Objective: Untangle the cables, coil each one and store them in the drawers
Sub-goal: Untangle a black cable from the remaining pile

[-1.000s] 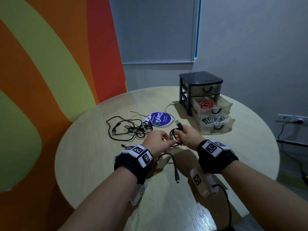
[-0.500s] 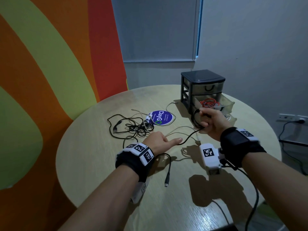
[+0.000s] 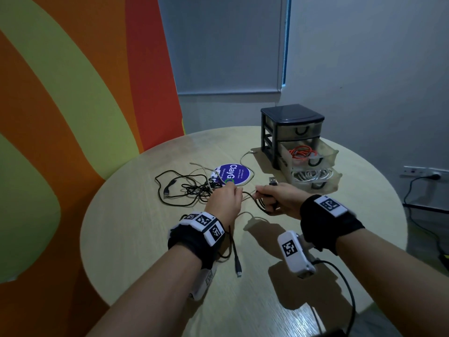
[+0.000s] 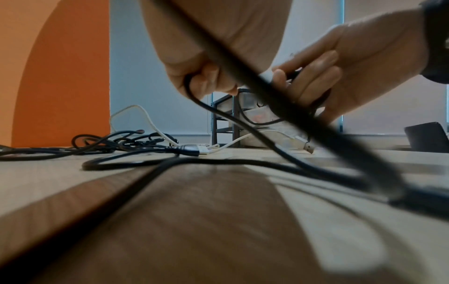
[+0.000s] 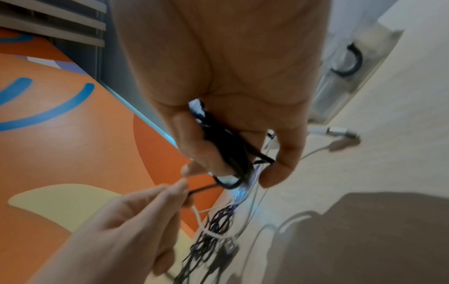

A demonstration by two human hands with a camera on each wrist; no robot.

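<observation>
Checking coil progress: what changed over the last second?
The right hand, gripping the black cable loops, swung out toward the drawer unit and came back beside the left hand, which kept its pinch on the strand. Cable tangle, sticker and open drawers unchanged.

Dim room, hard hand shadows on the table [image 3: 145, 239] (wrist views blurred, edges bowed).

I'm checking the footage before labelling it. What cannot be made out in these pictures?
- Top smoky plastic drawer: shut, its contents hidden, head view.
- Black cable: how many loops the right hand holds; fingers cover them, right wrist view blurred.
- Black cable tangle: number of cables, too small, head view.
- Near cable: blurred, left wrist view.
</observation>
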